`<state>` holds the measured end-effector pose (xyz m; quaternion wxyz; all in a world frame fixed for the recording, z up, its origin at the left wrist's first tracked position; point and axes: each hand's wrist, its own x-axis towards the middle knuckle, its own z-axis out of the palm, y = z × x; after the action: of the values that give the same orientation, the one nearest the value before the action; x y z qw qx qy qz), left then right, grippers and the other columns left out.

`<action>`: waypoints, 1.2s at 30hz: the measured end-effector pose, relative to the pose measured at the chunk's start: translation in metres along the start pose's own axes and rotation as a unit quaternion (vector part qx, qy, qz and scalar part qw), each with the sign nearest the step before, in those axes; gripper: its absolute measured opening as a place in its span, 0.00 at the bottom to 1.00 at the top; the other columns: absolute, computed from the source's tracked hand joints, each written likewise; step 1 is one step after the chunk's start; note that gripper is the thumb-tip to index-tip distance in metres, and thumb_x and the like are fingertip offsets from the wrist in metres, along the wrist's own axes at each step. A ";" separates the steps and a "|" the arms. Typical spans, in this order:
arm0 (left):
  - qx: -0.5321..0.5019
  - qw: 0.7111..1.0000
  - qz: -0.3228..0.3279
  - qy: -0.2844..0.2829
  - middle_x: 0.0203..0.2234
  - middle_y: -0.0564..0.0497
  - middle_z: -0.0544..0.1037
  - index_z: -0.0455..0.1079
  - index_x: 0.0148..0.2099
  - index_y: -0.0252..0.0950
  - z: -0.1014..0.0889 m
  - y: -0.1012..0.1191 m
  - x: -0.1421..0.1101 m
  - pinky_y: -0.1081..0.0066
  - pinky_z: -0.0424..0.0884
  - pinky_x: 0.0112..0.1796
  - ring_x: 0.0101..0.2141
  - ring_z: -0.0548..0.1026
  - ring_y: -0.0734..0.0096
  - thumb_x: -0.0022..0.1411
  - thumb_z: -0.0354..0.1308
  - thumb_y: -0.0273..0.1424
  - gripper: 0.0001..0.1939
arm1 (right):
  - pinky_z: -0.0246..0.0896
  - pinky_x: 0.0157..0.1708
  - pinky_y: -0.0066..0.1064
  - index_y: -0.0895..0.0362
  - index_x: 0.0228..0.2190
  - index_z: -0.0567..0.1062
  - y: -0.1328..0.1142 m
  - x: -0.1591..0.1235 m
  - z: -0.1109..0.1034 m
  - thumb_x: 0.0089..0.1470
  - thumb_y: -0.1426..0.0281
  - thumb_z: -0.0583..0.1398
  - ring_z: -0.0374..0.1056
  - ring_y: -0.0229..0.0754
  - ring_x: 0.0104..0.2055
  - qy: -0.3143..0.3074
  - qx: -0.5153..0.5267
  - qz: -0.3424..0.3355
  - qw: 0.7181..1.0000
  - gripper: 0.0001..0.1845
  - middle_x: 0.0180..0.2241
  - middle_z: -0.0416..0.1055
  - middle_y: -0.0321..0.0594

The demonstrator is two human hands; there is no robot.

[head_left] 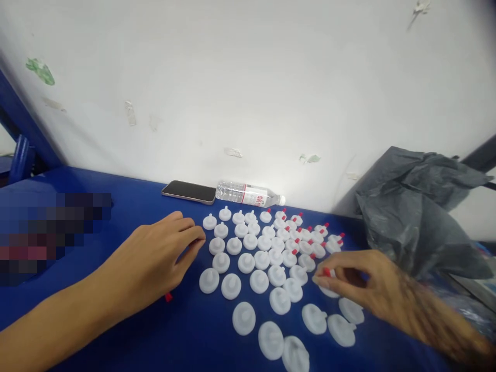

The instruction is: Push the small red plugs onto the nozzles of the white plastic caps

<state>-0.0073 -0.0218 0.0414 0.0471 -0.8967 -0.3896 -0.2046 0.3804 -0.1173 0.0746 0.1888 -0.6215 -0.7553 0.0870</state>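
Many round white plastic discs, each with a short nozzle (231, 285), are spread over the blue tabletop (127, 330). Those toward the back right wear small red caps (294, 252) on their nozzles; the ones at left and in front are bare. My right hand (360, 276) pinches a red cap (327, 272) between thumb and fingertips, just over a white disc (329, 292) partly hidden beneath it. At the left edge of the discs, my left hand (165, 248) has thumb and fingertips pressed together; whatever they hold is hidden. A loose red cap (168, 297) shows below that hand.
Along the wall (248, 93) lie a dark-screened phone (189, 192) and a clear plastic bottle (250, 194) on its side. A grey plastic bag (418, 206) slumps at the right. A blurred-out patch covers the left edge.
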 end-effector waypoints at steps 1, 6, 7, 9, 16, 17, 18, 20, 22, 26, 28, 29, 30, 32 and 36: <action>0.012 1.000 -0.005 -0.019 0.35 0.52 0.81 0.77 0.42 0.43 0.000 -0.003 0.001 0.64 0.64 0.30 0.39 0.75 0.59 0.80 0.51 0.33 0.15 | 0.59 0.20 0.30 0.45 0.25 0.83 0.006 -0.002 0.000 0.63 0.51 0.66 0.65 0.38 0.20 -0.054 0.004 0.017 0.998 0.18 0.18 0.72 0.29; 0.082 0.994 -0.035 -0.069 0.40 0.50 0.81 0.79 0.44 0.43 0.002 -0.008 0.001 0.66 0.61 0.29 0.42 0.76 0.57 0.76 0.55 0.30 0.10 | 0.61 0.28 0.30 0.42 0.32 0.84 0.020 -0.009 0.005 0.64 0.54 0.66 0.72 0.39 0.28 -0.187 0.036 0.080 0.978 0.11 0.26 0.79 0.29; 0.103 0.991 -0.039 -0.076 0.41 0.49 0.81 0.79 0.45 0.43 0.002 -0.008 0.001 0.66 0.61 0.28 0.43 0.76 0.57 0.76 0.55 0.29 0.10 | 0.63 0.29 0.30 0.42 0.32 0.84 0.020 -0.009 0.005 0.63 0.54 0.67 0.73 0.40 0.29 -0.191 0.040 0.084 0.977 0.10 0.28 0.80 0.29; 0.142 0.985 -0.052 -0.087 0.42 0.47 0.81 0.79 0.48 0.42 0.002 -0.007 0.001 0.66 0.61 0.28 0.45 0.76 0.56 0.77 0.54 0.29 0.11 | 0.64 0.29 0.30 0.42 0.32 0.84 0.017 -0.008 0.005 0.62 0.53 0.67 0.74 0.41 0.30 -0.184 0.044 0.086 0.978 0.11 0.29 0.81 0.29; 0.154 0.973 -0.117 -0.126 0.49 0.44 0.79 0.79 0.54 0.40 0.004 -0.005 0.003 0.66 0.64 0.29 0.49 0.78 0.52 0.80 0.52 0.31 0.13 | 0.69 0.31 0.33 0.40 0.43 0.85 0.007 0.003 0.007 0.60 0.51 0.66 0.72 0.43 0.25 -0.052 0.015 0.090 0.994 0.13 0.27 0.82 0.30; 0.153 0.970 -0.131 -0.133 0.49 0.44 0.79 0.79 0.54 0.40 0.003 -0.005 0.004 0.66 0.64 0.29 0.49 0.79 0.52 0.80 0.52 0.31 0.14 | 0.70 0.31 0.34 0.40 0.44 0.86 0.006 0.004 0.009 0.59 0.53 0.67 0.73 0.43 0.25 -0.052 0.011 0.085 0.995 0.13 0.28 0.83 0.31; 0.153 0.968 -0.143 -0.140 0.49 0.44 0.79 0.79 0.55 0.40 0.003 -0.005 0.005 0.66 0.64 0.29 0.50 0.79 0.52 0.80 0.51 0.31 0.14 | 0.70 0.32 0.34 0.40 0.43 0.87 0.004 0.006 0.011 0.58 0.54 0.68 0.74 0.44 0.26 -0.060 0.007 0.080 0.995 0.12 0.29 0.84 0.32; 0.154 0.962 -0.163 -0.156 0.48 0.45 0.78 0.78 0.56 0.41 0.001 -0.004 0.008 0.65 0.65 0.30 0.49 0.79 0.52 0.80 0.51 0.31 0.15 | 0.71 0.33 0.35 0.41 0.39 0.87 0.000 0.009 0.014 0.57 0.57 0.67 0.75 0.45 0.27 -0.080 0.003 0.074 0.994 0.09 0.31 0.85 0.33; 0.158 0.957 -0.174 -0.171 0.47 0.46 0.77 0.78 0.56 0.41 0.000 -0.003 0.009 0.64 0.66 0.31 0.47 0.80 0.53 0.81 0.50 0.31 0.14 | 0.71 0.34 0.35 0.43 0.36 0.87 -0.005 0.012 0.015 0.57 0.59 0.66 0.76 0.44 0.28 -0.092 0.001 0.070 0.993 0.08 0.32 0.86 0.34; 0.169 0.948 -0.188 -0.196 0.45 0.47 0.76 0.77 0.53 0.40 -0.001 -0.003 0.010 0.62 0.65 0.32 0.43 0.80 0.55 0.81 0.50 0.32 0.12 | 0.71 0.33 0.34 0.44 0.33 0.86 -0.009 0.013 0.015 0.59 0.60 0.65 0.77 0.44 0.29 -0.097 0.003 0.060 0.993 0.07 0.32 0.86 0.33; 0.171 0.946 -0.188 -0.200 0.45 0.47 0.76 0.76 0.50 0.40 0.000 -0.004 0.010 0.62 0.64 0.31 0.42 0.79 0.56 0.81 0.50 0.32 0.12 | 0.71 0.32 0.35 0.44 0.32 0.85 -0.008 0.011 0.013 0.61 0.60 0.65 0.77 0.43 0.29 -0.080 0.007 0.054 0.995 0.08 0.34 0.87 0.34; 0.170 0.947 -0.186 -0.201 0.44 0.47 0.76 0.76 0.49 0.39 0.001 -0.005 0.009 0.62 0.63 0.31 0.41 0.79 0.56 0.81 0.50 0.31 0.13 | 0.71 0.32 0.35 0.44 0.33 0.85 -0.007 0.009 0.013 0.62 0.59 0.64 0.76 0.43 0.28 -0.062 0.010 0.048 0.997 0.09 0.35 0.87 0.34; 0.168 0.948 -0.181 -0.202 0.43 0.47 0.76 0.76 0.47 0.39 0.002 -0.005 0.009 0.63 0.63 0.31 0.40 0.79 0.56 0.81 0.49 0.30 0.13 | 0.71 0.31 0.35 0.44 0.34 0.85 -0.006 0.008 0.012 0.63 0.58 0.64 0.75 0.43 0.28 -0.040 0.012 0.040 0.998 0.09 0.35 0.87 0.34; 0.161 0.950 -0.171 -0.204 0.41 0.46 0.76 0.76 0.45 0.39 0.001 -0.005 0.008 0.62 0.61 0.30 0.39 0.79 0.56 0.80 0.47 0.27 0.15 | 0.72 0.29 0.35 0.44 0.36 0.84 -0.007 0.005 0.011 0.64 0.56 0.64 0.74 0.42 0.26 0.011 0.016 0.017 1.000 0.09 0.35 0.85 0.34; 0.143 0.954 -0.176 -0.197 0.41 0.45 0.77 0.76 0.47 0.39 -0.006 -0.002 0.009 0.62 0.60 0.30 0.40 0.80 0.53 0.80 0.45 0.26 0.17 | 0.72 0.25 0.33 0.44 0.37 0.82 -0.014 0.002 0.011 0.66 0.58 0.63 0.75 0.41 0.27 0.080 0.047 -0.029 0.995 0.08 0.39 0.85 0.34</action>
<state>-0.0050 -0.0155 0.0504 0.0600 -0.8204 -0.5679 0.0286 0.3628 -0.1177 0.0701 0.2799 -0.5946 -0.7508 0.0667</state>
